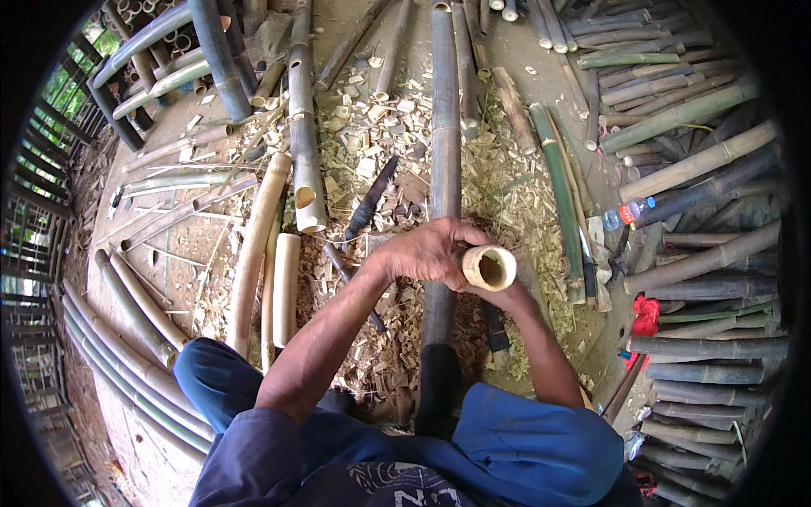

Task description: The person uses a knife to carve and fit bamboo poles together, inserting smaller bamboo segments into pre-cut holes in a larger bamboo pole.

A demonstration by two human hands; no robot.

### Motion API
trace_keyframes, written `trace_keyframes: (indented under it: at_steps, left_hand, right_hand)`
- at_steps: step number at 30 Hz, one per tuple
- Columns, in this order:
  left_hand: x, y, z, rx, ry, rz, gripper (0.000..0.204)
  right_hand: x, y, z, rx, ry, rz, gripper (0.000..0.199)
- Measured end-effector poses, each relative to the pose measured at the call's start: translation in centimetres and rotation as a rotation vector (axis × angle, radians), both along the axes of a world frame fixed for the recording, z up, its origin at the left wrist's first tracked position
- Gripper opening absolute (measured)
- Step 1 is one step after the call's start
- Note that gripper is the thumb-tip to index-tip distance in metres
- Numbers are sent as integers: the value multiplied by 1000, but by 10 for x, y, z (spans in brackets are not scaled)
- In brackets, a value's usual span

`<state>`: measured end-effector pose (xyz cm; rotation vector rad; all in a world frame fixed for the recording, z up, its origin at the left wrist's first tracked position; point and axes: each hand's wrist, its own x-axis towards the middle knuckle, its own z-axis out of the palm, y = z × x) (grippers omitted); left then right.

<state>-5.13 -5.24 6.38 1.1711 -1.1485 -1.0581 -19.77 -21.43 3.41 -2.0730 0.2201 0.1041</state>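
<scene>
A short cut bamboo section [488,268] is held near the scene's centre, its hollow open end turned up toward the camera. The left hand [427,251] is closed over it from above; the right hand [494,293] is wrapped beneath, largely hidden. Just under it a long dark bamboo pole [444,152] runs away along the floor. Much cutting appears done: chips and shavings [376,135] are strewn thickly on the far side, and trimmed pale lengths [285,287] lie left. Uncut poles [701,253] are stacked right.
</scene>
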Motion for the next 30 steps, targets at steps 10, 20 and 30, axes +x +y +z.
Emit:
trace_keyframes:
  at_steps: [10,20,30]
  left_hand:
    - [3,21,-22,25,527,-25,65]
    - [53,73,-73,252,-88,430,72]
    - [75,91,-97,205,436,935,45]
  right_hand:
    - [18,62,171,-1086,-528,17,45]
    - [8,65,214,-1059,-430,144,45]
    - [31,59,135,-903,-267,245,41]
